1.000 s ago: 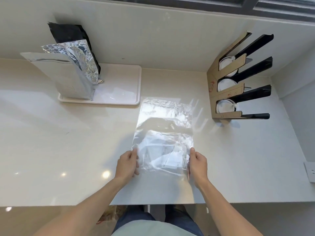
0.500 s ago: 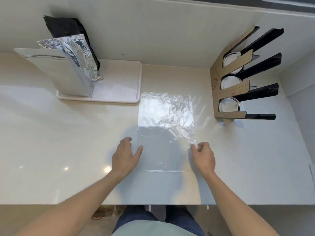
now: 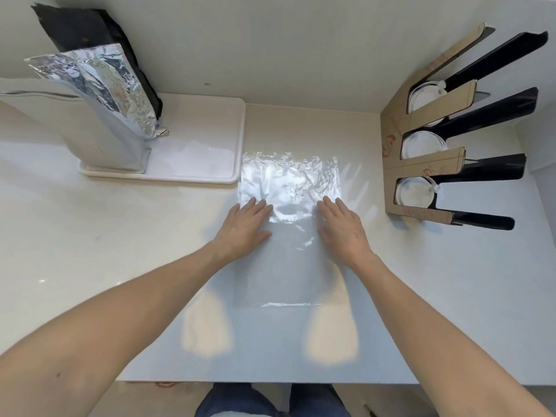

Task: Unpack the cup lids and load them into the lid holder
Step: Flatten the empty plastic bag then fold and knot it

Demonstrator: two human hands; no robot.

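Head view: we saw a clear plastic bag [image 3: 288, 230] lying flat on the white counter [image 3: 120, 251], its far half crinkled and shiny, its near half smooth. Left hand [image 3: 245, 228] lay palm down on the bag's left edge, fingers straight and close together. Right hand [image 3: 343, 230] lay palm down on the right edge, fingers likewise straight, holding nothing. Both pressed on the plastic about midway along its length.

Lid holder [image 3: 421, 164] stood at the right against the wall, cardboard front with black prongs. We noted white lids [image 3: 415, 192] in all three slots; we could not tell how many sat in each.

Far left, a white tray [image 3: 204, 164] touched the bag's far left corner. On it stood a foil pouch [image 3: 99, 94] with a black pouch [image 3: 90, 28] behind.
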